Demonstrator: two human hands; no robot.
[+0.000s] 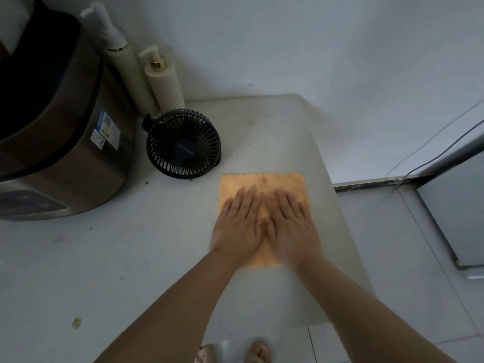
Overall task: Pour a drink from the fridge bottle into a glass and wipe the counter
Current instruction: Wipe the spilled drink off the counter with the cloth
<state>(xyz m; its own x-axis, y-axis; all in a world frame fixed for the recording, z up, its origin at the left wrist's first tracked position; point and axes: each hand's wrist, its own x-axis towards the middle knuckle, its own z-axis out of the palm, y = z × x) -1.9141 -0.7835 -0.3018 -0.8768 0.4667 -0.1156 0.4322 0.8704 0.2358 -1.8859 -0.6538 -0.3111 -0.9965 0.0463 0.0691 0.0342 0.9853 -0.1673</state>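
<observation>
The room is dim, with a pale wall [314, 48] behind a light grey tabletop [157, 258]. On the tabletop, near its right edge, the orange cloth [262, 183] lies spread out flat. A small black fan [183, 145] stands just behind it to the left. Two pump bottles [167, 82] stand at the wall beside a large brown appliance [57, 121]. I see no drink bottle and no glass here, so I judge that I am at the wiping part.

My left hand [238, 226] and my right hand [290, 226] both lie on the cloth, side by side, their inner edges touching or almost touching. My grip is spread on both sides: fingers straight, palms down, pinching nothing.

The cloth looks thin, soft and light, with no stiffness, so I think it will fold or bunch if I push at only one corner. Flat pressure in the middle should carry it along the smooth surface. To lift it, I would pinch an edge or a corner; the two far corners are free.
</observation>
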